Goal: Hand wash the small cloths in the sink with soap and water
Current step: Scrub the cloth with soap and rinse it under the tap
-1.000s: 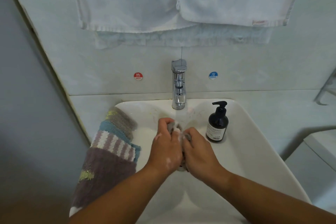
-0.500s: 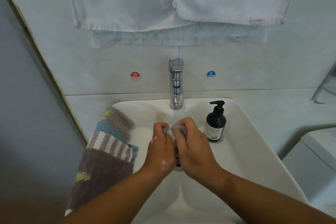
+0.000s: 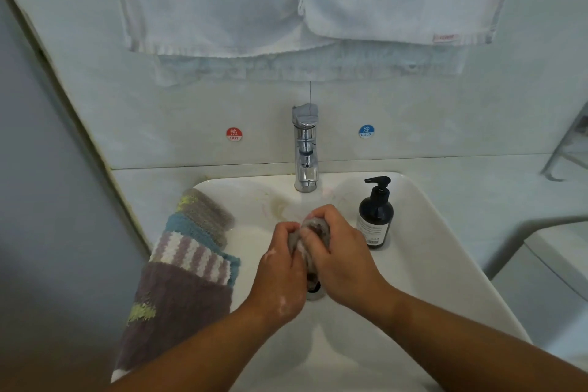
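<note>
Room: pale bathroom wall (image 3: 477,105), white towels (image 3: 222,3) hanging high at 12 o'clock, shiny tap (image 3: 305,153) below.
Writing: red sticker (image 3: 234,134) saying HOT at 10 o'clock from the tap, blue sticker (image 3: 366,131) saying COLD at 2 o'clock; bottle label too small to read.
Basin: white sink (image 3: 429,264), drain (image 3: 313,291) just under the hands.
Wash thing: small gray cloth (image 3: 313,229), soapy, bunched up over the sink's middle, between both hands.
Left side: left hand (image 3: 280,270) curled round the cloth, soap spots on its back, arm from 7 o'clock.
Right side: right hand (image 3: 343,261) curled over the cloth's top, gripping it, arm from 5 o'clock.
Soap: dark pump bottle (image 3: 376,216) standing at 2 o'clock from the hands, near, not touching.
Other: fuzzy striped cloth (image 3: 187,264) draped over the sink's edge at 9 o'clock.
</note>
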`<state>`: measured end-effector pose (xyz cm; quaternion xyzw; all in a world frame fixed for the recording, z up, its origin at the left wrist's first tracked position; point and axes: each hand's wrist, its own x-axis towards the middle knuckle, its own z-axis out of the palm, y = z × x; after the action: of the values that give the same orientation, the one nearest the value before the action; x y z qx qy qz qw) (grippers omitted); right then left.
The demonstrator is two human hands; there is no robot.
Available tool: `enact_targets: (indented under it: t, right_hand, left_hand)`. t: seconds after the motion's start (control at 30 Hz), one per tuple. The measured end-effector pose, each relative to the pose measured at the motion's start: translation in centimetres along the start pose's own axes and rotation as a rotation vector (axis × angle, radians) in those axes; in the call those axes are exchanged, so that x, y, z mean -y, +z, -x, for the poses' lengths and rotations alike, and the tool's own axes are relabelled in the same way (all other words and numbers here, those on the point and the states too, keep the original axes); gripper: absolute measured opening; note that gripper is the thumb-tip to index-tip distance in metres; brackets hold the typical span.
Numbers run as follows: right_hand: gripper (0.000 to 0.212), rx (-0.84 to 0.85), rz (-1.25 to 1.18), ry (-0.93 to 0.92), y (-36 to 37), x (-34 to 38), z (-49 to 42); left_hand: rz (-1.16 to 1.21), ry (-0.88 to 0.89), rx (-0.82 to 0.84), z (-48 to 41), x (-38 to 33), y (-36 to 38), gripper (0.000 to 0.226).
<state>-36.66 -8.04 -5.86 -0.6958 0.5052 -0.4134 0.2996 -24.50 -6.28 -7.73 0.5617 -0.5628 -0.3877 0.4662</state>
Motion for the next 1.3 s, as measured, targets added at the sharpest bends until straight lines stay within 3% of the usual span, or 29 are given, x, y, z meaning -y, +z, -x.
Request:
enact_targets:
  t: [0.13,0.27,0.37,0.5,0.63,0.83,1.0,1.13,1.2,1.3]
  right_hand:
    - [0.008,-0.048,0.005,0.060,-1.7,-1.7,-1.7]
    - [0.009,0.014,0.015,0.158,-3.8,-2.7,-2.7]
    - [0.019,0.051,-0.115,0.237,-5.1,-3.0,-3.1]
    - [0.016,0.106,-0.249,0.363,-6.1,-3.4,-3.4]
    - [0.011,0.012,-0.271,0.468,-5.3,-3.8,-3.5]
    - [0.009,0.030,-0.294,0.473,-1.6,-1.2,-2.9]
    - [0.038,0.079,-0.304,0.456,-0.6,0.6,-2.1]
    - [0.027,0.038,-0.259,0.430,-1.0,0.1,-2.0]
    - [0.022,0.019,-0.259,0.409,-1.2,0.0,-2.0]
    - [0.019,0.021,-0.355,0.435,-1.8,0.1,-2.2]
  left_hand:
    - [-0.065,0.028,-0.064,-1.5,0.2,-2.8,0.018]
    - [-0.045,0.003,-0.107,-2.7,0.1,-6.2,0.014]
    - [0.013,-0.024,-0.106,-3.2,0.2,-8.0,0.012]
    - [-0.027,-0.044,-0.095,-3.3,0.9,-8.7,0.013]
    - [0.007,-0.065,-0.095,-2.9,1.2,-7.6,0.015]
    - [0.060,-0.020,-0.006,-1.4,-0.4,-3.7,0.014]
    - [-0.013,-0.029,0.075,-0.6,-0.7,-2.2,0.036]
    - [0.141,-0.030,0.180,-0.3,-0.8,-2.8,0.046]
    - [0.180,-0.042,0.143,-0.5,-0.8,-3.0,0.044]
    - [0.128,-0.085,-0.039,-1.2,-0.2,-3.3,0.035]
